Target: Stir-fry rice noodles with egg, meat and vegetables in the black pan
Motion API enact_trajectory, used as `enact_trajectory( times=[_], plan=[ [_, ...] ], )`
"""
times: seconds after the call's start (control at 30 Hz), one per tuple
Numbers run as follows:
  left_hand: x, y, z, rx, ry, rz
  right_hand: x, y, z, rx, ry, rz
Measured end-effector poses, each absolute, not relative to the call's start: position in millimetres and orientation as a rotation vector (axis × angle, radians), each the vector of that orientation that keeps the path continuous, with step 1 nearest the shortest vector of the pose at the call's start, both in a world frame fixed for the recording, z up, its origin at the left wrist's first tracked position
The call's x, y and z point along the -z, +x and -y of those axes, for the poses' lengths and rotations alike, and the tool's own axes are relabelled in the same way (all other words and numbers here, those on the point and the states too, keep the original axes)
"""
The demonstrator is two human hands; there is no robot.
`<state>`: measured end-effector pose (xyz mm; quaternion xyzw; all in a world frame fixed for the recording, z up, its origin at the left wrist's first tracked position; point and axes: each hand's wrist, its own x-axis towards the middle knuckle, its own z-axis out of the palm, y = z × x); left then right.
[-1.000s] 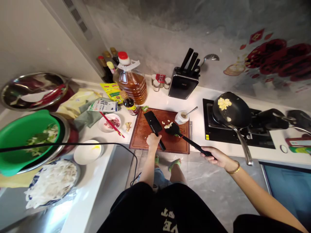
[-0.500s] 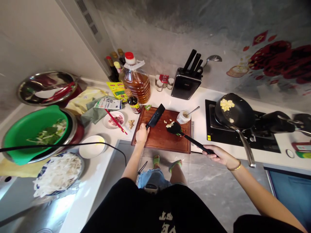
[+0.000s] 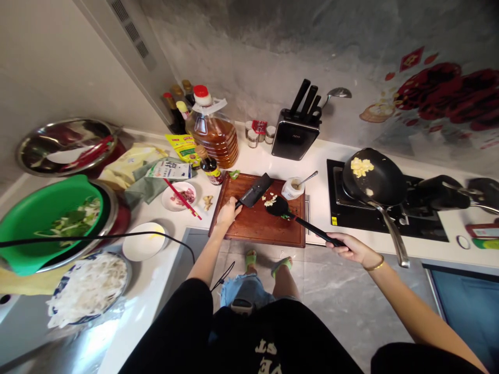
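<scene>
My left hand is closed round the handle of a black cleaver whose blade lies low over the wooden cutting board, right beside a small pile of chopped garlic. My right hand grips the long handle of a black spatula. The spatula's head rests on the board just right of the garlic, with green bits next to it.
A black pan with scrambled egg sits on the stove at right. Behind the board are a knife block, a small cup with a spoon, an oil jug and bottles. Left: a meat saucer with red chopsticks, white bowl, green colander, plate of shredded vegetable.
My left hand swung the cleaver from pointing at the board's back left to pointing right, so its blade now lies against the garlic. The spatula has stayed almost still.
</scene>
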<state>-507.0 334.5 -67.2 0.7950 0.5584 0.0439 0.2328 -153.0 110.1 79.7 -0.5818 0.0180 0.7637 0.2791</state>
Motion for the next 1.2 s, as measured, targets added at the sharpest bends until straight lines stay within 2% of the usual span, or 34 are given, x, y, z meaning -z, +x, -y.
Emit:
enact_trajectory(
  times=[0.37, 0.67, 0.83, 1.0, 1.2],
  plan=[
    [62, -502, -326, -0.021, 2.269, -1.385, -64, -149, -103, -2.041, -1.562, -0.063],
    [45, -509, -306, 0.085, 2.404, -1.514, -10, -159, -67, -2.062, -1.519, -0.058],
    [37, -524, -299, -0.044, 2.314, -1.657, 10, -171, -48, -2.045, -1.477, 0.008],
    [37, -532, -295, -0.297, 2.139, -1.704, -9, -174, -24, -1.963, -1.434, 0.039],
    [57, -507, -276, -0.369, 1.937, -1.843, -74, -158, 41, -1.742, -1.393, -0.012]
  ],
)
